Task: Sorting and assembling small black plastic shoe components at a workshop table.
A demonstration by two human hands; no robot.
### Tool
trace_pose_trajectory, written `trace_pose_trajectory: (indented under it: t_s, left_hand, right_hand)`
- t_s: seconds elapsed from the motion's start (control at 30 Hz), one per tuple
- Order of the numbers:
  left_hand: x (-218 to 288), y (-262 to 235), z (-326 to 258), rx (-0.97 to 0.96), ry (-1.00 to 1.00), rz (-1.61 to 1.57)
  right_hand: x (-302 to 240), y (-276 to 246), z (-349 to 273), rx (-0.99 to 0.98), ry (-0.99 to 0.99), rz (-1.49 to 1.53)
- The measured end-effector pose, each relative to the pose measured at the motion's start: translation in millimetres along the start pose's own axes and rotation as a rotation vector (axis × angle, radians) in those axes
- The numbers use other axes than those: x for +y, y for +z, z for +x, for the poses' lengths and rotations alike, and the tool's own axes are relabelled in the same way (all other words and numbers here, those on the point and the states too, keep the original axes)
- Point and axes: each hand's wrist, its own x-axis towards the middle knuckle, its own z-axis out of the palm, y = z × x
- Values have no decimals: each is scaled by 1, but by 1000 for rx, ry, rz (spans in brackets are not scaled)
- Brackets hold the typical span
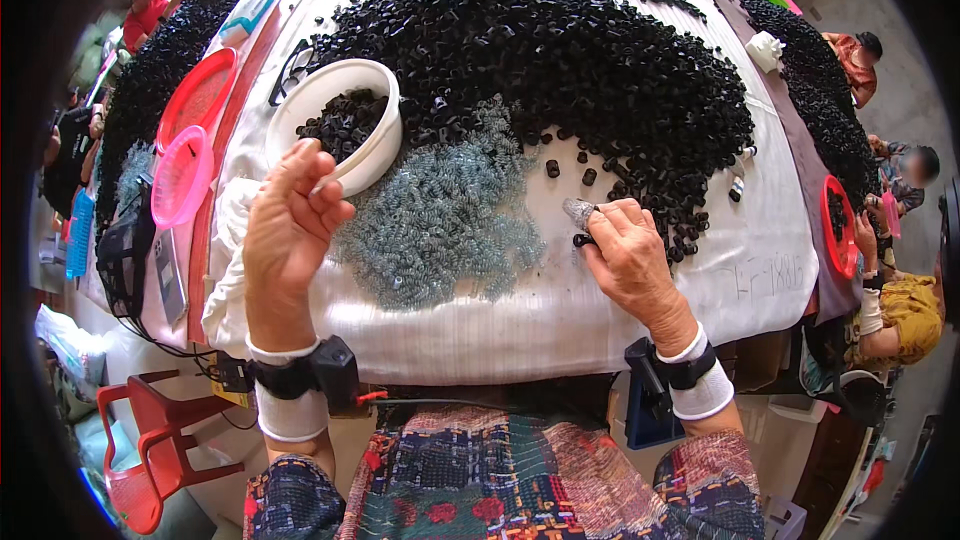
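Note:
My left hand (290, 225) is raised beside the near rim of a white bowl (385, 145), its fingers loosely bent and apart, with nothing visible in them. Small black cylindrical plastic parts (345, 125) lie inside the bowl. On the right, my right hand (635, 255) rests low over the white cloth, thumb and fingers pinched on a small black plastic part (582, 240). A grey wrapping (578, 210) covers one of its fingertips. Between the hands spreads a pile of small metal springs (440, 225).
A large heap of black parts (560, 50) covers the far side of the cloth-covered table (480, 340). Black glasses (292, 70) lie beside the bowl. Red and pink baskets (183, 175) stand at the left. Other people (905, 315) sit along the right; a red chair (160, 440) stands lower left.

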Motion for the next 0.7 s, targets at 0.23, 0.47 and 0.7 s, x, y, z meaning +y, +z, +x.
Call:
trace_pose_trajectory:
  t_s: [0.23, 0.47, 0.7]
  left_hand:
    - [-22, 22, -27, -292, -167, 18]
    - [-34, 21, -30, -279, -214, 38]
    - [-33, 27, -31, -276, -263, 30]
  right_hand:
    - [-4, -3, -5, -5, -188, 58]
    - [-3, 9, -6, -24, -202, -7]
    - [21, 2, 9, 93, 117, 87]
